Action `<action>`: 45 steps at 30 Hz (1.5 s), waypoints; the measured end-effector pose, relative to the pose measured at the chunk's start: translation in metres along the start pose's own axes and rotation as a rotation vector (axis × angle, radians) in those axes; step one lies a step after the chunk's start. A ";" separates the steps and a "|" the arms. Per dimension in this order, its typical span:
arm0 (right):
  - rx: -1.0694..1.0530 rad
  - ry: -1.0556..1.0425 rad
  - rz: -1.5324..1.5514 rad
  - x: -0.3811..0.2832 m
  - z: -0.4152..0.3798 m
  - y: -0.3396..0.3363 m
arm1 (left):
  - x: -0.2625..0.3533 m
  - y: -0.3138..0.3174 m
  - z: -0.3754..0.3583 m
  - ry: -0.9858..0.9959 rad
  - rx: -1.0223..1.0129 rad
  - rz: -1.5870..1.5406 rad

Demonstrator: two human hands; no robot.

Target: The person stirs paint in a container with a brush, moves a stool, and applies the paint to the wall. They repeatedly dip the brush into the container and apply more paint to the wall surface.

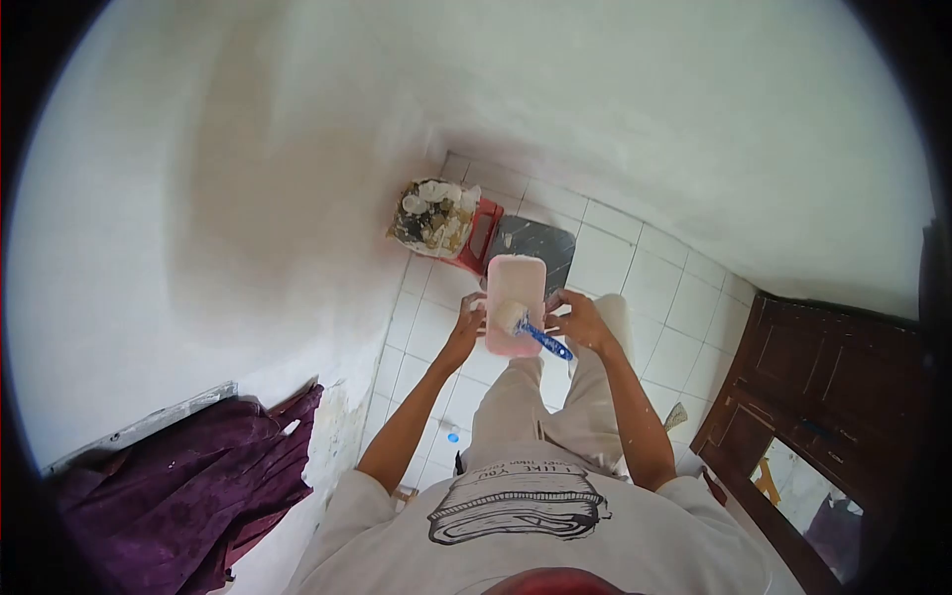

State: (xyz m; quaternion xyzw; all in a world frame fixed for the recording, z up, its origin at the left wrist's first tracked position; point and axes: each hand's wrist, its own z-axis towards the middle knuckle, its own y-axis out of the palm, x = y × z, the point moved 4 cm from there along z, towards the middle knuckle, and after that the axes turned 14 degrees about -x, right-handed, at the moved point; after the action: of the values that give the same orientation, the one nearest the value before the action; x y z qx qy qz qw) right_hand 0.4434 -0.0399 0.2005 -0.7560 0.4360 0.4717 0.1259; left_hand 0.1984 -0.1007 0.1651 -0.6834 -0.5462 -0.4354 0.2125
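A pink rectangular tray [511, 346] is held in front of me at about thigh height. It has pale, whitish paint inside. My left hand [472, 322] grips its left side, with the fingers partly hidden by the rim. On the opposite side, my right hand [583, 321] holds the right rim with curled fingers. A paintbrush [548, 343] lies across the tray. Its pale bristles rest inside, and its blue, paint-spotted handle sticks out over the lower right edge, close to my right hand.
Ahead, a red stool [483, 229] bears a paint-crusted container [432, 220]. A dark grey board [553, 245] is beside it above the white floor tiles [607, 260]. Purple cloth [188, 481] hangs at left. A dark wooden cabinet [808, 367] stands right. A blue cap [453, 434] lies on the floor.
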 end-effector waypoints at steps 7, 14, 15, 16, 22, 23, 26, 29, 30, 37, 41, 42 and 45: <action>-0.047 -0.059 -0.063 -0.102 -0.064 0.049 | 0.045 0.016 -0.038 0.100 -0.019 -0.294; -0.151 -0.115 -0.188 -0.148 -0.084 0.054 | 0.063 0.050 -0.051 0.354 -0.233 -1.081; -0.181 -0.094 -0.186 -0.154 -0.083 0.054 | 0.067 0.051 -0.049 0.372 -0.238 -1.078; -0.209 -0.114 -0.151 -0.162 -0.082 0.054 | 0.071 0.050 -0.047 0.377 -0.203 -1.104; -0.285 -0.157 -0.165 -0.198 -0.045 0.032 | 0.125 0.038 -0.017 0.529 -0.108 -0.949; -0.310 -0.200 -0.180 -0.205 -0.032 0.029 | 0.139 0.036 -0.009 0.526 -0.144 -0.977; -0.309 -0.235 -0.242 -0.254 -0.018 0.009 | 0.197 0.016 0.013 0.517 -0.231 -1.024; -0.260 -0.165 -0.264 -0.328 -0.039 -0.014 | 0.271 0.011 0.015 0.495 -0.196 -0.803; -0.245 -0.157 -0.241 -0.350 -0.047 -0.027 | 0.287 0.007 0.024 0.480 -0.162 -0.864; -0.261 -0.136 -0.263 -0.512 -0.106 -0.034 | 0.455 0.042 -0.007 0.406 -0.257 -1.010; -0.330 -0.143 -0.602 -0.586 -0.149 -0.032 | 0.529 0.051 -0.052 0.576 -0.177 -0.927; -0.296 -0.027 -0.639 -0.604 -0.163 -0.021 | 0.547 0.056 -0.064 0.541 -0.191 -0.947; -0.193 0.065 -1.073 -0.645 -0.187 0.017 | 0.578 0.069 -0.097 0.517 -0.260 -1.009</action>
State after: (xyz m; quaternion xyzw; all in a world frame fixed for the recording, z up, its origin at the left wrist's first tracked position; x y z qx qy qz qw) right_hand 0.4307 0.1862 0.8332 -0.8946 -0.0525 0.3556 0.2654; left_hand 0.2417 0.1280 0.7077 -0.2307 -0.6767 -0.6989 0.0196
